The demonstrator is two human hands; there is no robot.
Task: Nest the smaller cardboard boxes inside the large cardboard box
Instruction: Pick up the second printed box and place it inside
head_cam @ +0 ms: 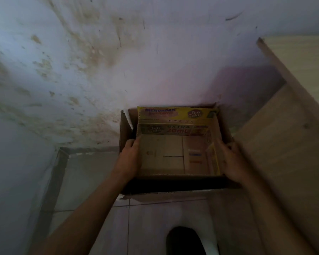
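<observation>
The yellow printed box (177,144) sits inside the large brown box (173,184), between both hands. The left hand (130,153) and right hand (230,159), arms stretched forward, grip its side walls.

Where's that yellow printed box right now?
In the head view, the yellow printed box sits centre frame inside the large brown box, by the stained wall, with the left hand and right hand gripping its sides.

Dim light here. Beyond your hands, a pale wall (118,52) blotched with yellowish stains. Below your hands, light tiled floor (145,227), dark skirting (52,181) along its left edge. Right of your hands, a pale wooden cabinet (284,144).
</observation>
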